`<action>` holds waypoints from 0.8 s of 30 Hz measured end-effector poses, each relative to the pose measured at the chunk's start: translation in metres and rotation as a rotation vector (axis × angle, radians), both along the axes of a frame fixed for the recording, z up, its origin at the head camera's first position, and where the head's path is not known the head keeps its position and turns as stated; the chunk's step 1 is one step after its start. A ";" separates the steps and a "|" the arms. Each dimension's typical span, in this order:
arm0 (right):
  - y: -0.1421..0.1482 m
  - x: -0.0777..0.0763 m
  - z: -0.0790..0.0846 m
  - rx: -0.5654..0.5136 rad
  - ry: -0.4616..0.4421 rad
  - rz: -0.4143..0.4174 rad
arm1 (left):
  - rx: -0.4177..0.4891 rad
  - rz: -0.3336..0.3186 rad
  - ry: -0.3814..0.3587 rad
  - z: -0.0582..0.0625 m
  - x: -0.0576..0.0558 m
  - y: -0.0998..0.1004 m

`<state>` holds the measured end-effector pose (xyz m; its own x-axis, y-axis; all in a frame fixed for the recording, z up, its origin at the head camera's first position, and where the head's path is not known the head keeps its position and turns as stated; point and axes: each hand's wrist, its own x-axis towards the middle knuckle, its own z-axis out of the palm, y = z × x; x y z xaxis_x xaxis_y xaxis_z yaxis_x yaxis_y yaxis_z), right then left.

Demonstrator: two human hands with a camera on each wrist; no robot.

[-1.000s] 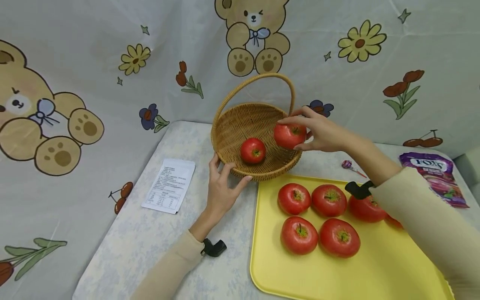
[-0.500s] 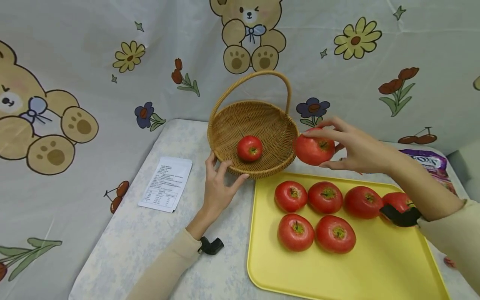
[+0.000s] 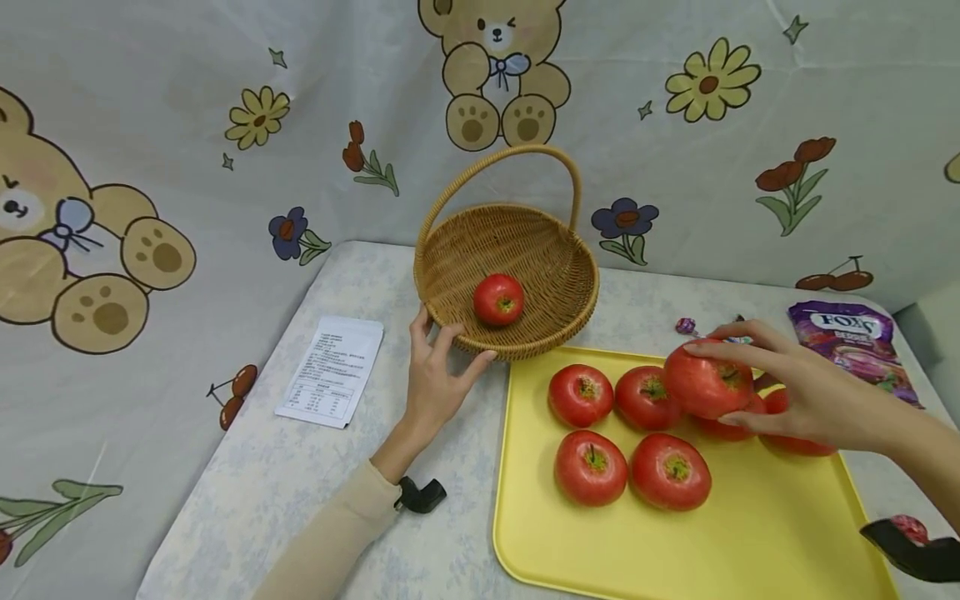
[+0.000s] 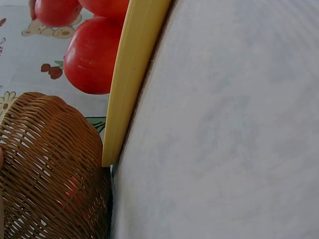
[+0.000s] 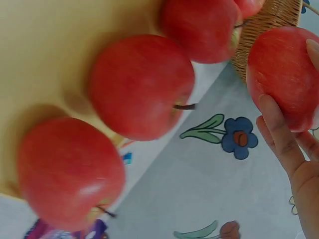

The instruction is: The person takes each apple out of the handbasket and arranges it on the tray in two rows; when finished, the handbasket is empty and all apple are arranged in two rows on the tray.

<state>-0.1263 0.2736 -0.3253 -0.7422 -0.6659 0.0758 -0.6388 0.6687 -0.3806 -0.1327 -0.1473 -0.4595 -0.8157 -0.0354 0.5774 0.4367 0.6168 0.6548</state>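
Observation:
A red apple is held by my right hand above the back row of apples on the yellow tray. In the right wrist view, thumb and fingers grip the same apple from its sides. My left hand holds the front left rim of the wicker basket, fingers at the left and thumb along the front. Tilted toward me, that basket has one red apple inside. Several more apples sit in two rows on the tray. The left wrist view shows the woven side of the basket.
A purple candy bag lies at the back right, with a wrapped lollipop behind the tray. Another red wrapped candy is right of the tray. At left lies a white printed packet. A patterned cloth hangs behind the table.
My right hand has carried its apple out of the basket's mouth, rightward and toward me, over the tray. The left hand stays on the basket rim. One apple remains inside the basket.

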 end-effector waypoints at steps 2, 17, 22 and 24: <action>0.009 0.008 -0.007 0.009 -0.016 -0.021 | -0.001 0.000 -0.002 0.000 0.000 0.000; 0.050 0.053 -0.053 -0.050 -0.111 -0.180 | 0.006 0.008 0.008 0.001 0.000 0.000; 0.060 0.061 -0.063 -0.116 -0.209 -0.195 | 0.003 0.010 0.004 0.002 0.001 0.001; 0.063 0.065 -0.067 -0.131 -0.242 -0.213 | -0.003 0.007 0.005 0.002 0.001 0.001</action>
